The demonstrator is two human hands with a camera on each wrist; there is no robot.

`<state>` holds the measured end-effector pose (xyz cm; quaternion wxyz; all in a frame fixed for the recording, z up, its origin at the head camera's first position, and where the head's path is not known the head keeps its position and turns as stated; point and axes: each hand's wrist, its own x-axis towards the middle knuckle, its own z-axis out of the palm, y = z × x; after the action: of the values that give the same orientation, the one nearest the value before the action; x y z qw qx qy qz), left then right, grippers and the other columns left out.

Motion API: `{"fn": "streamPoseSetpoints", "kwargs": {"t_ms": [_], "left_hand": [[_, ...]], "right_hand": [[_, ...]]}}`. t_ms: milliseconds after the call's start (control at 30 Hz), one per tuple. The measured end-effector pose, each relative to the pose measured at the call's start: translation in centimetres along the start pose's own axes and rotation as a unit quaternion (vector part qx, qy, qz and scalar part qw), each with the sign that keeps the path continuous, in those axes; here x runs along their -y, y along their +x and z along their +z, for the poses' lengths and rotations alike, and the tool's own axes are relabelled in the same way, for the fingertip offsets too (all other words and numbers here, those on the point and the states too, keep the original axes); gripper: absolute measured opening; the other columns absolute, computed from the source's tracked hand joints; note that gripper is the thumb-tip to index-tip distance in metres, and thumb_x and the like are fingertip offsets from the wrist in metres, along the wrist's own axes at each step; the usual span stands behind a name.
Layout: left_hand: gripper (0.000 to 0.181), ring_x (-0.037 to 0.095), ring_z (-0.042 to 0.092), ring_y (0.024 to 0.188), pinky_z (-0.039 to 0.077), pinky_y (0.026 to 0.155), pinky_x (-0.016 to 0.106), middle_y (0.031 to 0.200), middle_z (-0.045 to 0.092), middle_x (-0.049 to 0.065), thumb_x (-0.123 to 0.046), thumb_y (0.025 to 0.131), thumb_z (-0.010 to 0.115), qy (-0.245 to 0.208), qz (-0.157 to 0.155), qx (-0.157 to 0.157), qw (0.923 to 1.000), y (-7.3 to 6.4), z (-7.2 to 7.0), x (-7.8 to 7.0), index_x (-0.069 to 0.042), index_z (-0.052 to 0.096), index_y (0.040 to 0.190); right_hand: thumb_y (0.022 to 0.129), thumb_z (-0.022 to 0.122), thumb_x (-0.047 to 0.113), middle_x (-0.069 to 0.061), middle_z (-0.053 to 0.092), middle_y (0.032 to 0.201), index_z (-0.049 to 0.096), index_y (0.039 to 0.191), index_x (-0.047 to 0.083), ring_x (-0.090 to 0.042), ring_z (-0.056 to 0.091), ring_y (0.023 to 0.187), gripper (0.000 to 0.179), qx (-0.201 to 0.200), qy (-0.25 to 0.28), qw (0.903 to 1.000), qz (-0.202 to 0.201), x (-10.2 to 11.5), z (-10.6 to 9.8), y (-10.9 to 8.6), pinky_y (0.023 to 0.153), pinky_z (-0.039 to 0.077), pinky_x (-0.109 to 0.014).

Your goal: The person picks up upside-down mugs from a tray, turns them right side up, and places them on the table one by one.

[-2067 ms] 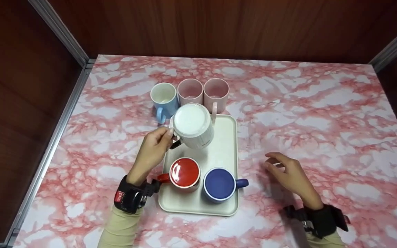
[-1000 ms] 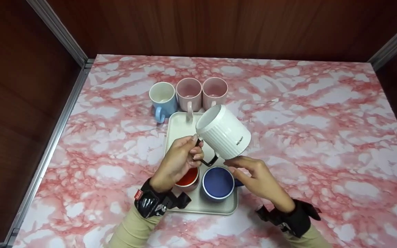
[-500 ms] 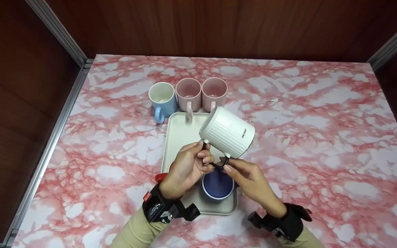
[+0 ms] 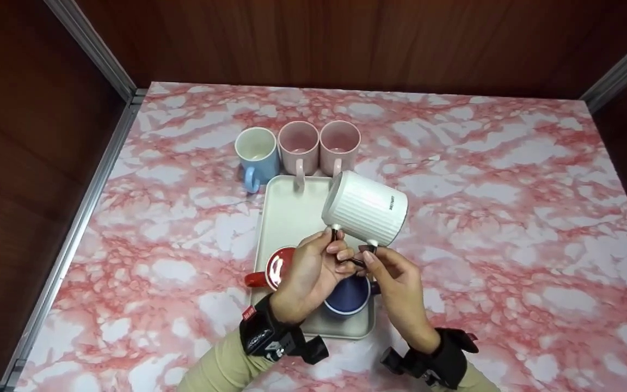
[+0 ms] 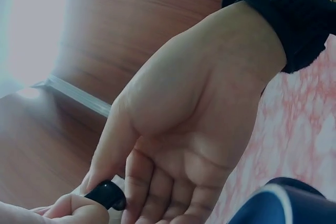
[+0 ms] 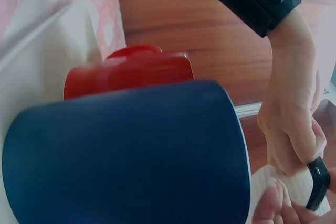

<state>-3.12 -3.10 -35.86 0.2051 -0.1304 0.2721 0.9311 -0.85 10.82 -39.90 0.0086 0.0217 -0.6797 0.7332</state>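
A white ribbed mug (image 4: 368, 209) with a black handle (image 6: 318, 182) hangs over the tray's right edge in the head view, lying on its side with its mouth toward the left. My left hand (image 4: 308, 275) grips the handle at the end near the mouth. Near the mug's base, my right hand (image 4: 403, 283) pinches the other end of that handle between thumb and fingers. Below the hands, a dark blue mug (image 4: 348, 298) stands on the cream tray (image 4: 286, 212), partly covered. A red mug (image 4: 277, 267) beside it is partly hidden by my left hand.
A light blue mug (image 4: 262, 170) and two pink mugs, the left one (image 4: 299, 155) and the right one (image 4: 340, 144), stand upright in a row behind the tray. Dark wood panels (image 4: 346, 43) rise around the marbled table (image 4: 509, 218).
The white mug has moved right and turned from base toward the camera to lying sideways. My right hand has come in from the right and now pinches the handle too.
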Motion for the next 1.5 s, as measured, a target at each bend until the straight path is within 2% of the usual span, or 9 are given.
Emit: {"fn": "streamPoseSetpoints", "kwargs": {"t_ms": [367, 567, 667, 833, 900, 1033, 1200, 1367, 1500], "left_hand": [[0.026, 0.01, 0.035, 0.061, 0.029, 0.053, 0.018, 0.066, 0.034, -0.001, -0.012, 0.101, 0.021, -0.007, -0.008, 0.003, 0.9999, 0.3, -0.1, 0.4, -0.003, 0.04, 0.086], [0.026, 0.012, 0.042, 0.065, 0.036, 0.057, 0.02, 0.07, 0.039, 0.001, -0.012, 0.101, 0.024, 0.027, -0.002, 0.01, 0.9996, 0.4, -0.3, 0.5, -0.002, 0.044, 0.088], [0.027, 0.013, 0.046, 0.068, 0.039, 0.06, 0.021, 0.073, 0.044, 0.002, -0.012, 0.1, 0.026, 0.043, 0.004, 0.017, 0.9989, 0.4, -0.5, 0.6, -0.003, 0.048, 0.087], [0.027, 0.014, 0.049, 0.076, 0.044, 0.067, 0.026, 0.081, 0.049, 0.005, -0.01, 0.1, 0.03, 0.074, 0.002, 0.002, 0.9973, 0.3, -0.7, 0.7, 0.0, 0.054, 0.092], [0.027, 0.015, 0.049, 0.078, 0.045, 0.07, 0.028, 0.083, 0.05, 0.007, -0.01, 0.099, 0.031, 0.084, 0.0, -0.002, 0.9965, 0.3, -0.8, 0.7, 0.003, 0.055, 0.097], [0.028, 0.017, 0.05, 0.082, 0.045, 0.073, 0.029, 0.086, 0.052, 0.008, -0.011, 0.099, 0.034, 0.101, -0.002, 0.008, 0.9948, 0.2, -0.9, 0.7, 0.007, 0.055, 0.103], [0.025, 0.02, 0.053, 0.088, 0.045, 0.078, 0.032, 0.089, 0.055, 0.009, -0.013, 0.099, 0.036, 0.127, -0.006, 0.032, 0.9914, 0.1, -1.0, 0.5, 0.002, 0.057, 0.097], [0.025, 0.02, 0.056, 0.093, 0.045, 0.085, 0.036, 0.093, 0.06, 0.008, -0.013, 0.099, 0.038, 0.162, -0.002, 0.047, 0.9856, -0.1, -0.9, 0.1, 0.001, 0.058, 0.099], [0.028, 0.02, 0.055, 0.097, 0.043, 0.089, 0.039, 0.102, 0.061, 0.011, -0.011, 0.098, 0.038, 0.195, 0.007, 0.056, 0.9792, -0.4, -0.8, -0.3, 0.008, 0.052, 0.113]], "right_hand": [[0.088, 0.053, -0.004, -0.01, 0.063, 0.085, 0.056, 0.091, -0.008, -0.012, 0.057, 0.065, 0.006, -0.046, 0.097, 0.9941, 0.014, 0.2, 0.4, 0.0, 0.062, 0.05, -0.025], [0.087, 0.058, 0.0, -0.013, 0.061, 0.086, 0.056, 0.09, -0.007, -0.013, 0.057, 0.063, 0.008, -0.021, 0.18, 0.9832, -0.018, -0.6, 0.0, 0.2, 0.057, 0.049, -0.024], [0.087, 0.058, 0.002, -0.015, 0.061, 0.089, 0.056, 0.094, -0.009, -0.016, 0.059, 0.064, 0.013, 0.01, 0.239, 0.9695, -0.056, -3.1, -0.9, 0.8, 0.055, 0.05, -0.026], [0.088, 0.056, 0.0, -0.018, 0.061, 0.091, 0.054, 0.097, -0.01, -0.019, 0.061, 0.065, 0.014, 0.039, 0.284, 0.9553, -0.073, -3.1, -1.3, 1.0, 0.055, 0.051, -0.029], [0.088, 0.057, 0.0, -0.017, 0.061, 0.089, 0.054, 0.096, -0.009, -0.019, 0.062, 0.064, 0.013, 0.031, 0.273, 0.9599, -0.057, -0.8, -0.9, 0.6, 0.055, 0.052, -0.029], [0.09, 0.046, -0.01, -0.016, 0.062, 0.088, 0.054, 0.094, -0.008, -0.022, 0.063, 0.066, 0.009, 0.036, 0.276, 0.9595, -0.042, 0.3, -1.0, 0.5, 0.058, 0.053, -0.032], [0.09, 0.039, -0.016, -0.015, 0.062, 0.089, 0.054, 0.094, -0.008, -0.025, 0.064, 0.068, 0.017, 0.048, 0.281, 0.9575, -0.046, 0.8, -1.3, 0.5, 0.063, 0.054, -0.035], [0.088, 0.051, -0.008, -0.02, 0.06, 0.09, 0.051, 0.095, -0.012, -0.027, 0.064, 0.069, 0.008, 0.044, 0.272, 0.9596, -0.056, -0.4, -2.2, 1.1, 0.063, 0.054, -0.038], [0.088, 0.051, -0.008, -0.027, 0.058, 0.095, 0.05, 0.099, -0.014, -0.035, 0.063, 0.071, 0.013, 0.057, 0.253, 0.9624, -0.081, -4.6, -4.4, 2.4, 0.062, 0.052, -0.048]]}}
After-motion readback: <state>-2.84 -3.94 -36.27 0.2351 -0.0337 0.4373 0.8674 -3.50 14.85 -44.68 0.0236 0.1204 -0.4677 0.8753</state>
